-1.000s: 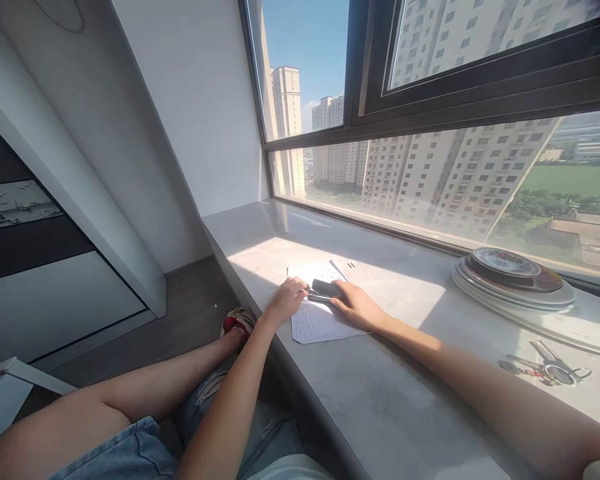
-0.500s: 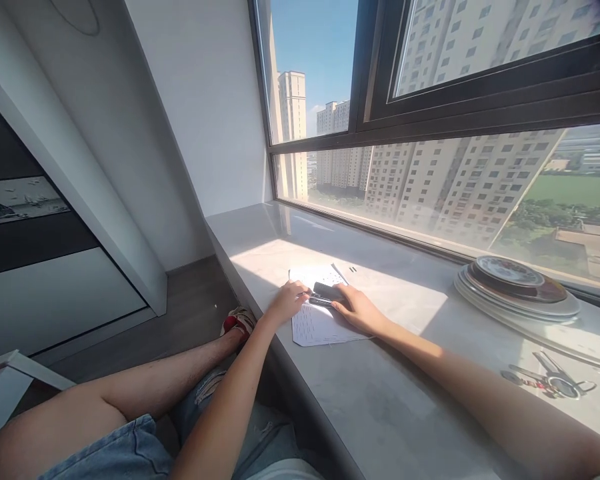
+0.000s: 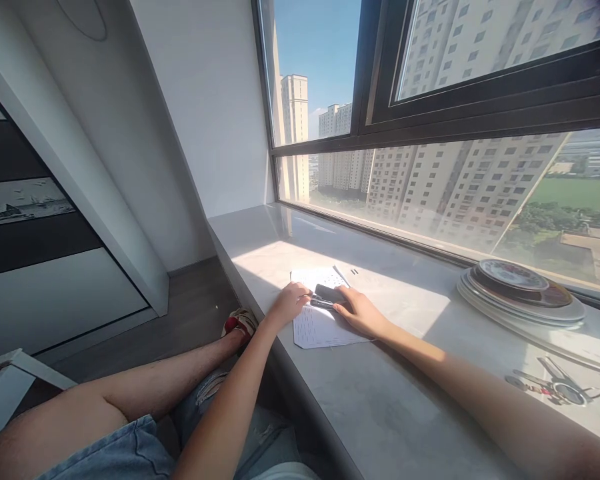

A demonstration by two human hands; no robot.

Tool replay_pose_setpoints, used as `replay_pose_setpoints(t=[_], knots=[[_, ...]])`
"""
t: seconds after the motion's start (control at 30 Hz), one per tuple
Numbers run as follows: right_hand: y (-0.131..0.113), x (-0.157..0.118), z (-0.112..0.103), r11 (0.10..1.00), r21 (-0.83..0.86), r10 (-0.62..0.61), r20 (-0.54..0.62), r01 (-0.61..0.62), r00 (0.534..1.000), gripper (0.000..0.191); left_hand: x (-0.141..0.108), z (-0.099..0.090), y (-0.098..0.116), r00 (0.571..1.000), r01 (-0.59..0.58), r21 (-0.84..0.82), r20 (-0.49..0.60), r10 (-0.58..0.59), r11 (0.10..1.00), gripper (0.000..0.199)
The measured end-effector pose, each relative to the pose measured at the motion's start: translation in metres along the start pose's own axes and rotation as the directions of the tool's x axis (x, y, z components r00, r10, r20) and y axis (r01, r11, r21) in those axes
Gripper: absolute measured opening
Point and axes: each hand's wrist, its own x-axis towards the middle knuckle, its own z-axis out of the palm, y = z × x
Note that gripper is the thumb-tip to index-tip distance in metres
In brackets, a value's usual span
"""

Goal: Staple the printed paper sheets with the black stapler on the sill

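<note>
A dark stapler-like object (image 3: 326,295) lies over white sheets of paper (image 3: 313,328) on the pale sill. Its right end is in my right hand (image 3: 361,311), thumb on the near side and fingers at the far side. My left hand (image 3: 289,303) is closed at its left end, fingertips pinched; whether they grip the object or something small is too fine to make out. Print or handwriting covers the paper. Two tiny dark pieces (image 3: 355,271) rest just beyond the sheets.
Stacked plates (image 3: 520,293) stand at the right by the window. Nearer me lie metal items with a ring and red beads (image 3: 563,387). The sill's front edge (image 3: 300,383) runs beside my legs. A white stool-like piece (image 3: 10,373) is at the lower left.
The whole view has shifted slightly. My hands and the dark object keep almost the same places on the paper.
</note>
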Motion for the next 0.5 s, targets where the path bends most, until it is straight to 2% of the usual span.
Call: replay_pose_setpoints(t=[0.13, 0.33, 0.5], knots=[[0.0008, -0.0001, 0.0006, 1.000, 0.000, -0.004, -0.006, 0.004, 1.000, 0.023, 0.0007, -0.0003, 0.0000, 1.000, 0.019, -0.030, -0.007, -0.019, 0.999, 0.014], [0.0023, 0.0005, 0.0015, 1.000, 0.012, -0.003, 0.001, 0.003, 1.000, 0.023, 0.0027, -0.0015, 0.0015, 0.999, 0.017, -0.047, 0.040, -0.015, 0.999, 0.016], [0.0038, 0.0006, 0.0024, 1.000, 0.012, -0.019, -0.011, 0.019, 1.000, 0.025, 0.0046, -0.0041, 0.0041, 0.999, 0.027, -0.095, 0.025, -0.025, 0.995, 0.016]])
